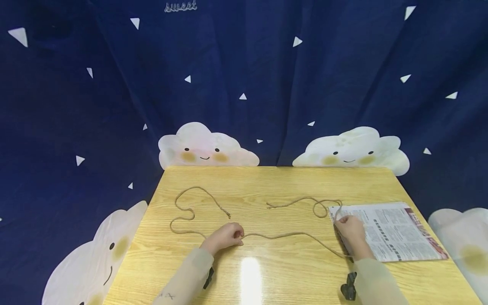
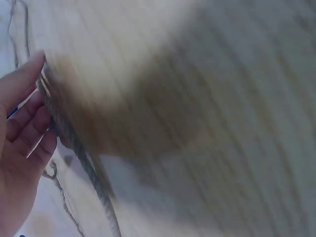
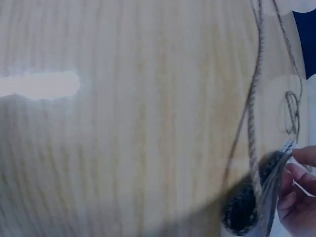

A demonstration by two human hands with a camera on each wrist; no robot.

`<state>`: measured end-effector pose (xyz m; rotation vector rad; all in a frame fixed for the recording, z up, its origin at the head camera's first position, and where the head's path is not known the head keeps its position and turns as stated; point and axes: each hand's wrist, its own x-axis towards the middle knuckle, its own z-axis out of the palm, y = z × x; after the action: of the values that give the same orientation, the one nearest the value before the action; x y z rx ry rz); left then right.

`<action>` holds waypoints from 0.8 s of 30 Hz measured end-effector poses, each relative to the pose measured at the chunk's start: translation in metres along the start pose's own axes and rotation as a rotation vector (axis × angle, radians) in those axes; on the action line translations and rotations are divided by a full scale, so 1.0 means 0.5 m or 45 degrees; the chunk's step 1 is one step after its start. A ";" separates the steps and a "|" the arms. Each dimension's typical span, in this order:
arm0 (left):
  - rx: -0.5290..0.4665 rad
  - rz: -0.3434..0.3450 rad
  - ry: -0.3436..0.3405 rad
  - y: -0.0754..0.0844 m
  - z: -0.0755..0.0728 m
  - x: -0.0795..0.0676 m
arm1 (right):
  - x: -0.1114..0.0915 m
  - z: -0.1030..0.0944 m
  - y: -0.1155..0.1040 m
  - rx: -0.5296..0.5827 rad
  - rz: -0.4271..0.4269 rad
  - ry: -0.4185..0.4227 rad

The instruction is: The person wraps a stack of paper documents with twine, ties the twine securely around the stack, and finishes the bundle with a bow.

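A long thin brown rope (image 1: 289, 234) winds across the wooden table. My left hand (image 1: 225, 236) pinches it near the table's middle; in the left wrist view the rope (image 2: 88, 168) runs between thumb and fingers. At the right lies a folded newspaper (image 1: 389, 237), printed side up. My right hand (image 1: 351, 232) grips its left edge and holds that edge raised and bent. The right wrist view shows the curved paper (image 3: 271, 170) between thumb and fingers, with the rope (image 3: 251, 118) passing close by. Whether the right fingers also touch the rope, I cannot tell.
One rope end (image 1: 228, 216) lies just beyond the left hand. The other end (image 1: 269, 206) lies beyond the table's middle, followed by a small loop near the newspaper. A dark blue curtain (image 1: 228, 55) with clouds hangs around the wooden table (image 1: 289, 271).
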<state>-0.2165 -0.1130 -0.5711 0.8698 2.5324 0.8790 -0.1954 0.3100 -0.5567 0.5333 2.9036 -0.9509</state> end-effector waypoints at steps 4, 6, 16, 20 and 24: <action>0.124 -0.002 0.027 0.002 -0.004 -0.011 | 0.002 0.009 0.009 -0.012 -0.087 0.010; 0.193 -0.011 0.062 -0.004 -0.011 -0.018 | 0.006 0.015 0.011 -0.026 -0.125 0.004; 0.268 -0.078 0.329 -0.081 -0.063 -0.061 | 0.019 0.040 -0.007 -0.110 -0.276 -0.009; 0.237 -0.141 0.394 -0.107 -0.077 -0.074 | 0.023 0.053 -0.010 -0.127 -0.331 0.035; 0.234 -0.165 0.412 -0.121 -0.080 -0.080 | 0.024 0.066 -0.009 -0.144 -0.358 0.088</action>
<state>-0.2317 -0.1942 -0.5757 0.6473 2.9494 0.8115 -0.2107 0.2911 -0.5826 0.1555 3.1288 -0.7997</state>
